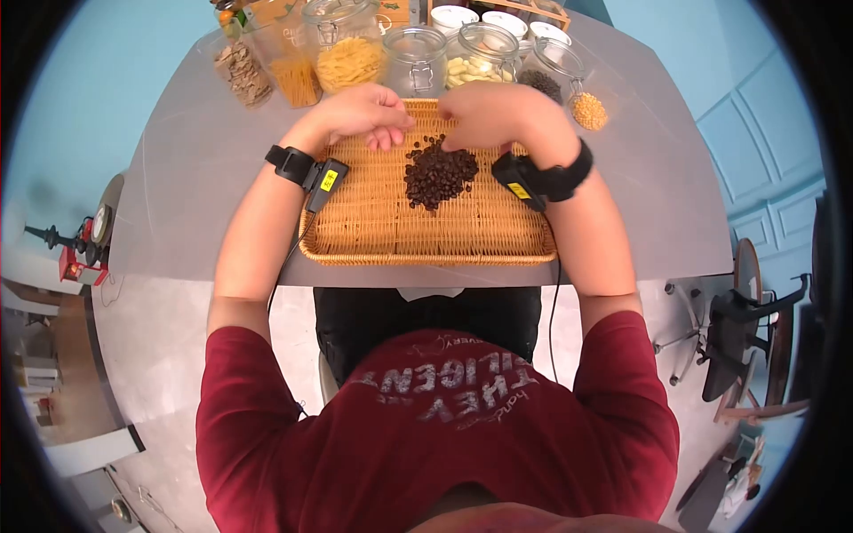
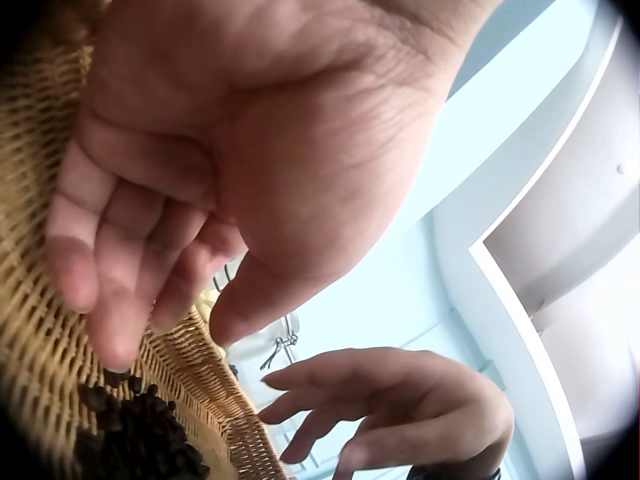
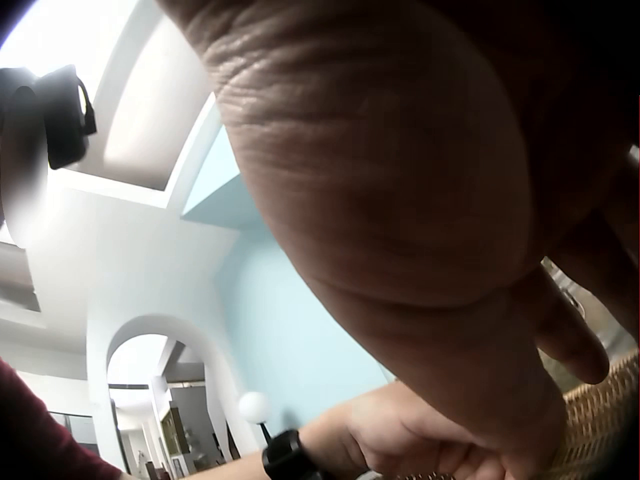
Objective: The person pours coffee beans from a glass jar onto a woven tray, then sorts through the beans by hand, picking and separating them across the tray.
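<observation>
A heap of dark brown coffee beans (image 1: 440, 175) lies in a shallow woven wicker basket (image 1: 355, 233) on the grey table. My left hand (image 1: 366, 117) is over the basket's far left part, palm turned inward and fingers loosely bent. In the left wrist view, fingertips (image 2: 112, 350) of that hand reach right at the edge of the beans (image 2: 145, 440), with nothing held. My right hand (image 1: 498, 115) hovers above the far right side, its thumb side overlapping the heap's far end. Its fingers spread loosely in the left wrist view, holding nothing.
Past the basket's far edge stand glass jars: one of pasta (image 1: 351, 64), an empty-looking jar (image 1: 415, 67), one with pale pieces (image 1: 481, 69) and one of yellow kernels (image 1: 589, 111). White cups (image 1: 454, 18) are behind them. Cables hang from both wrist cameras.
</observation>
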Demonstrator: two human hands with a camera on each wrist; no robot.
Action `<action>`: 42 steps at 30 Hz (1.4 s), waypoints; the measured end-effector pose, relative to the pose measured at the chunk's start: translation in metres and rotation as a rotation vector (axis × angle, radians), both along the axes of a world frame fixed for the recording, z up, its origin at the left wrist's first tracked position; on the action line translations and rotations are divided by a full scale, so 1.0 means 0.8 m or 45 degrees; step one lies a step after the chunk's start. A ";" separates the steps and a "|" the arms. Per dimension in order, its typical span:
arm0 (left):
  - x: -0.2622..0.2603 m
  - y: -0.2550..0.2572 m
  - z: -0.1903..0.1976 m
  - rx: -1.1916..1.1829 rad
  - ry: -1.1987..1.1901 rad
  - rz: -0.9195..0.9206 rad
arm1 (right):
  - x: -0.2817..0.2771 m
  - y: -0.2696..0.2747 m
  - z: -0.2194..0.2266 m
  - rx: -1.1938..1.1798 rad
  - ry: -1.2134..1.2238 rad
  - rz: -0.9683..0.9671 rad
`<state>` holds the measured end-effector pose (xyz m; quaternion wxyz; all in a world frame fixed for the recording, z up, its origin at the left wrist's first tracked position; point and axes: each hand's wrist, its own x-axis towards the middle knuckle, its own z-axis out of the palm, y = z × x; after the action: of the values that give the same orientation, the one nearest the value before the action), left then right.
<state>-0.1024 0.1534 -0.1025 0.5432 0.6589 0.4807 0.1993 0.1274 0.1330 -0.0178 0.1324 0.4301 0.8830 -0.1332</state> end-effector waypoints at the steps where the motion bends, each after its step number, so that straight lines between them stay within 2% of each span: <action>1: 0.001 -0.001 0.002 -0.037 0.006 -0.032 | -0.010 0.002 -0.006 -0.106 -0.023 -0.096; 4: -0.003 -0.007 0.009 -0.075 -0.031 -0.049 | -0.022 0.000 -0.012 -0.226 -0.105 -0.139; 11: -0.026 -0.007 0.004 -0.124 -0.278 0.005 | -0.018 0.022 -0.050 -0.350 0.104 -0.241; 20: -0.044 0.001 -0.019 -0.130 -0.309 0.171 | -0.016 0.041 -0.083 -0.386 0.308 -0.147; 22: -0.045 0.003 -0.021 -0.133 -0.399 0.230 | -0.016 0.041 -0.082 -0.399 0.350 -0.148; 32: -0.047 -0.001 -0.025 -0.106 -0.429 0.256 | -0.016 0.053 -0.097 -0.410 0.663 -0.126; 42: -0.045 -0.005 -0.026 -0.047 -0.303 0.167 | -0.020 0.060 -0.110 -0.318 0.890 -0.148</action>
<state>-0.1385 0.1492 -0.1237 0.5943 0.5876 0.4585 0.3022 0.1111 0.1806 -0.1057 -0.1334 0.3887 0.8260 -0.3858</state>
